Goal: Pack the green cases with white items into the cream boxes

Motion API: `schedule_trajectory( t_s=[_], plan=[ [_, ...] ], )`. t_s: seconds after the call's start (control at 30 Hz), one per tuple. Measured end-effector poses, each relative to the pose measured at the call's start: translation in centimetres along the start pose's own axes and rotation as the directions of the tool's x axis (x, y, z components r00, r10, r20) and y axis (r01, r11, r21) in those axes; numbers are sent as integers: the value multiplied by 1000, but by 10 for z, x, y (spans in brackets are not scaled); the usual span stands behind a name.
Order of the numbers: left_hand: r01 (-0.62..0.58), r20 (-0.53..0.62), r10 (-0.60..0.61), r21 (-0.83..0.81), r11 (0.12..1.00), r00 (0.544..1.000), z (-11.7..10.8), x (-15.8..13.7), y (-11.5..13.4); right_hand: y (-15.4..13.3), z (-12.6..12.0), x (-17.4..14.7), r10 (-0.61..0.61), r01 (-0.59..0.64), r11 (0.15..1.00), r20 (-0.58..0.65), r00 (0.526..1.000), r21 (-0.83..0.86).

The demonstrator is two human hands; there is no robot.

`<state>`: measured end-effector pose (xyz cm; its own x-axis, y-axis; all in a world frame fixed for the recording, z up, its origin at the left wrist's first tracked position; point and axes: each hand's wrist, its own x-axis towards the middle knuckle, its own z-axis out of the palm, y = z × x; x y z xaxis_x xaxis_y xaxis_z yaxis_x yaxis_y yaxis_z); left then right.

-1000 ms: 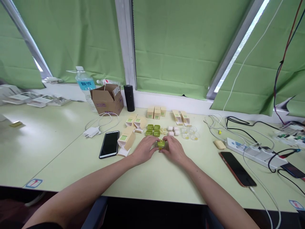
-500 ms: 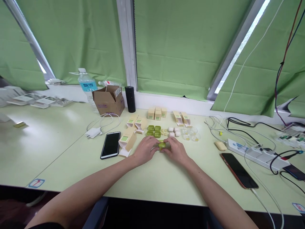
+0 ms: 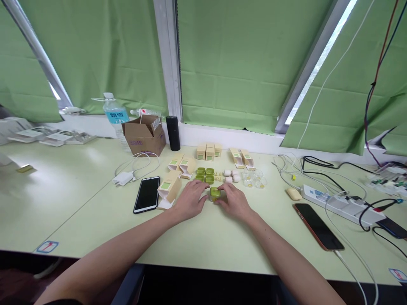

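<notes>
A small square container [image 3: 215, 192], green on top with clear sides below, stands on the table between my hands. My right hand [image 3: 234, 200] has its thumb and forefinger against the container's right side. On the other side, my left hand [image 3: 190, 198] is slightly apart from it, thumb and fingers spread and holding nothing. Just behind are several green square cups [image 3: 209, 171], small pale yellow pieces [image 3: 218, 176], whitish-pink small blocks [image 3: 235, 173] and clear plastic covers [image 3: 260, 183].
Opened cartons [image 3: 170, 186] lie left of my hands, closed cartons [image 3: 210, 152] behind. A phone [image 3: 147, 194], a brown box [image 3: 144, 140] and a black cylinder [image 3: 173, 133] are left. At right are another phone [image 3: 318, 226], a power strip [image 3: 343, 207] and cables.
My left hand has drawn back a little to the left from the container. The container now sits upright with its green top showing; the right hand stays beside it.
</notes>
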<state>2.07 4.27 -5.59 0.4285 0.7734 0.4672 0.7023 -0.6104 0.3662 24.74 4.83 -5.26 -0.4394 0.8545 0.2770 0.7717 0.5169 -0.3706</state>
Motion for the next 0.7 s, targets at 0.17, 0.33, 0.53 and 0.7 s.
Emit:
schedule_trajectory(
  t_s=[0.17, 0.33, 0.53, 0.7],
  plan=[
    [14, 22, -14, 12, 1000, 1000, -1, 0, 4, 6, -9, -1, -73, 76, 996, -77, 994, 41],
    [13, 14, -13, 13, 1000, 1000, 4, 0, 5, 31, -29, 20, 56, -66, 997, -271, 961, -29],
    [-1, -32, 2, 20, 1000, 1000, 3, 0, 8, 66, -44, 72, 318, -346, 891, -139, 938, -295],
    [-5, -82, 7, 24, 1000, 997, -1, 0, 9, 85, -36, 108, 371, -384, 873, -104, 923, -301]
  ],
)
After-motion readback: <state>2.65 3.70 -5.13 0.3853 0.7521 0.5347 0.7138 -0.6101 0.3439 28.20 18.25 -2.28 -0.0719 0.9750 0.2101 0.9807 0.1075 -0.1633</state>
